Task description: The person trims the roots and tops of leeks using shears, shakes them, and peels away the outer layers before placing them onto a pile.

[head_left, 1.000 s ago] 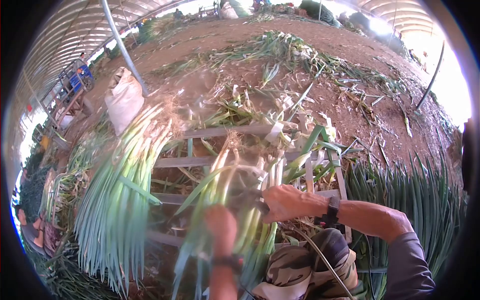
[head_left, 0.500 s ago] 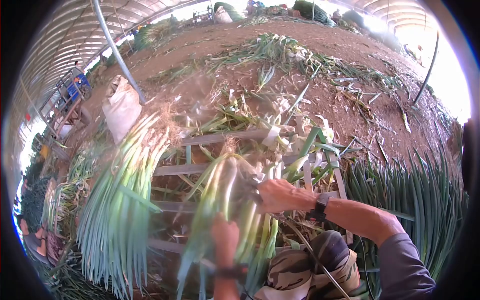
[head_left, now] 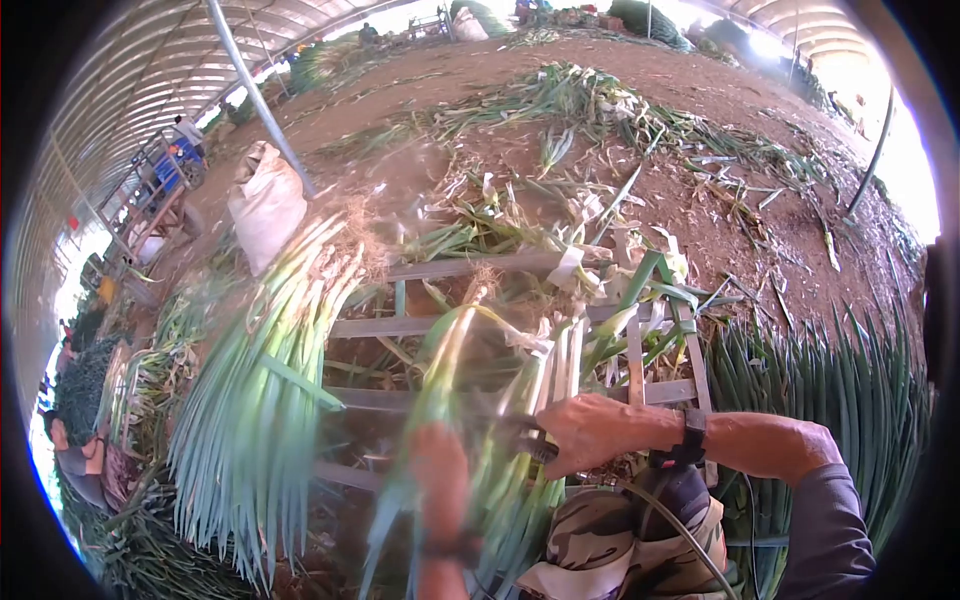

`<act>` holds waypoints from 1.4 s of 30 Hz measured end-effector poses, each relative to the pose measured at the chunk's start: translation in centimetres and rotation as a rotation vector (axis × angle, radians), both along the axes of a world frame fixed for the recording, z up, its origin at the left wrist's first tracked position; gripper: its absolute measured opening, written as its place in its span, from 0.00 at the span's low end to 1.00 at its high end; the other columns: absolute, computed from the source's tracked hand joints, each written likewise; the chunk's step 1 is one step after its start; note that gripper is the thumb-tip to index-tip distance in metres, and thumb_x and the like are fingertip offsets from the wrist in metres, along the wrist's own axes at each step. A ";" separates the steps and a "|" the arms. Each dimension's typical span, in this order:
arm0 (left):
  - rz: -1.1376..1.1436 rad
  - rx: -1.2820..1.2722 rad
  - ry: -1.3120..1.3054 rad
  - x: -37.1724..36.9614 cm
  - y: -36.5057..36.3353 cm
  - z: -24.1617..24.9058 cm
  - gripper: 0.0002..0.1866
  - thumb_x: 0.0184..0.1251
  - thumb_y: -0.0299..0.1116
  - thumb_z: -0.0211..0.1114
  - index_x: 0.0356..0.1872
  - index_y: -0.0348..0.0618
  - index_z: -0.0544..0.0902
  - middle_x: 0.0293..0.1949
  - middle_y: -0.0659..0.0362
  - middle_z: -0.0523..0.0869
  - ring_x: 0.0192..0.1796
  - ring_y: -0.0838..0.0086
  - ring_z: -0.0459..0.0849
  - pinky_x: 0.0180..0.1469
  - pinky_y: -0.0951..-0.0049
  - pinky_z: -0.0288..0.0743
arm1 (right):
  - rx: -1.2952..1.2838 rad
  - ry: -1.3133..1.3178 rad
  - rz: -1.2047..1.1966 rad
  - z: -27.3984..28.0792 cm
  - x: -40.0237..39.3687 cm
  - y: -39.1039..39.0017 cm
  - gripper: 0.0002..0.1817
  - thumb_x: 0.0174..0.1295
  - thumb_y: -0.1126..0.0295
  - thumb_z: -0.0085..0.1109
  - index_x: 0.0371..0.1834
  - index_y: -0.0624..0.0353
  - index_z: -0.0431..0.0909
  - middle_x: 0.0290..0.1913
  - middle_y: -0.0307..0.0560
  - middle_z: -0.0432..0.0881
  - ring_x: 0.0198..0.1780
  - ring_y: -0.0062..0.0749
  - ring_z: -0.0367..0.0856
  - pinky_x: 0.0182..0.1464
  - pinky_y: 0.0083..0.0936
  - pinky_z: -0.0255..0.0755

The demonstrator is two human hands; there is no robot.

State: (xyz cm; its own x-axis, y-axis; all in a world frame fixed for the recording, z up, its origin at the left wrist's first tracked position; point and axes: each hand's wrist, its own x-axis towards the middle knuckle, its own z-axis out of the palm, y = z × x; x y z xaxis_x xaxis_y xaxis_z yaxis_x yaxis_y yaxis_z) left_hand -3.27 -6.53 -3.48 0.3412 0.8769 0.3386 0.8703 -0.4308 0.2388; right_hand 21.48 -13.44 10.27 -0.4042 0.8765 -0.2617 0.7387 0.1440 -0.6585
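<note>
My left hand (head_left: 440, 465), smeared by motion, is closed round the green leaves of a few long green onions (head_left: 450, 365). Their pale stems and roots point away from me over a slatted metal rack (head_left: 375, 326). To its right, my right hand (head_left: 590, 432) grips a dark air blow gun (head_left: 530, 436), its nozzle toward the onions. A hose (head_left: 695, 545) runs up near that wrist. More onions (head_left: 560, 360) lie beneath and beside this hand. A large bundle of onions (head_left: 275, 370) rests on the left, roots away from me.
A pale sack (head_left: 266, 205) stands behind the left bundle, near a metal pole (head_left: 258, 95). Dense green onions (head_left: 820, 430) lie at the right. Stripped leaves litter the brown soil (head_left: 400, 170). A cart (head_left: 155, 215) and another person (head_left: 85, 465) are at the left.
Both hands have come toward me along the leaves, the right one also shifting rightward. The onions in my left hand look narrower and more bunched. The whole view has shifted slightly.
</note>
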 end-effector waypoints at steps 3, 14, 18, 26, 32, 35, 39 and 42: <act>0.110 -0.047 0.000 -0.7 1.7 -0.5 0.13 0.60 0.32 0.69 0.45 0.39 0.83 0.46 0.50 0.81 0.53 0.53 0.78 0.57 0.52 0.72 | -0.043 -0.058 0.089 -1.7 -1.4 0.3 0.35 0.51 0.57 0.66 0.66 0.53 0.74 0.29 0.59 0.83 0.32 0.57 0.84 0.36 0.48 0.77; 0.030 -0.049 0.428 0.9 3.0 0.3 0.21 0.59 0.40 0.71 0.47 0.36 0.80 0.46 0.53 0.81 0.55 0.58 0.76 0.56 0.54 0.70 | 0.022 -0.080 0.099 -0.5 -2.1 1.9 0.19 0.47 0.58 0.67 0.38 0.59 0.86 0.27 0.55 0.84 0.31 0.50 0.86 0.34 0.43 0.79; 0.019 0.001 0.471 1.7 4.2 -1.8 0.20 0.59 0.37 0.69 0.48 0.36 0.78 0.44 0.51 0.83 0.51 0.55 0.80 0.55 0.57 0.71 | 0.007 -0.150 0.057 -0.4 -1.5 1.7 0.16 0.48 0.57 0.66 0.34 0.57 0.89 0.28 0.53 0.86 0.33 0.49 0.88 0.37 0.41 0.81; -0.214 -0.648 -0.215 -1.2 6.0 -2.2 0.23 0.54 0.34 0.64 0.50 0.31 0.80 0.38 0.45 0.88 0.43 0.57 0.88 0.49 0.60 0.79 | 0.033 -0.191 0.041 2.3 0.0 -1.0 0.25 0.54 0.54 0.63 0.56 0.46 0.85 0.32 0.49 0.87 0.36 0.47 0.89 0.39 0.39 0.83; -0.162 -0.864 -0.558 -3.2 5.8 -6.9 0.24 0.59 0.32 0.62 0.56 0.29 0.83 0.45 0.54 0.88 0.47 0.68 0.84 0.52 0.68 0.75 | -0.012 -0.139 0.048 1.8 1.0 -1.7 0.22 0.51 0.55 0.67 0.44 0.60 0.82 0.31 0.56 0.85 0.34 0.54 0.87 0.37 0.44 0.80; -0.072 -0.837 -0.411 -2.0 5.0 -3.5 0.22 0.59 0.35 0.64 0.51 0.31 0.85 0.48 0.48 0.88 0.47 0.60 0.86 0.52 0.64 0.77 | -0.076 -0.150 0.030 1.7 0.8 -1.5 0.23 0.48 0.54 0.69 0.36 0.66 0.83 0.32 0.60 0.84 0.35 0.59 0.86 0.38 0.46 0.80; -0.146 -0.516 -0.004 0.4 2.9 0.8 0.20 0.57 0.40 0.68 0.44 0.35 0.86 0.43 0.42 0.86 0.46 0.48 0.85 0.51 0.56 0.78 | -0.065 -0.163 -0.025 1.6 0.7 0.1 0.23 0.49 0.55 0.69 0.39 0.64 0.84 0.31 0.58 0.85 0.35 0.56 0.86 0.38 0.45 0.80; -0.037 -0.397 0.076 1.7 2.5 -0.7 0.19 0.57 0.41 0.69 0.42 0.36 0.85 0.40 0.43 0.85 0.46 0.47 0.85 0.51 0.52 0.79 | 0.043 -0.113 -0.057 -2.7 1.6 1.7 0.20 0.50 0.57 0.69 0.39 0.62 0.85 0.28 0.56 0.84 0.33 0.53 0.87 0.36 0.44 0.80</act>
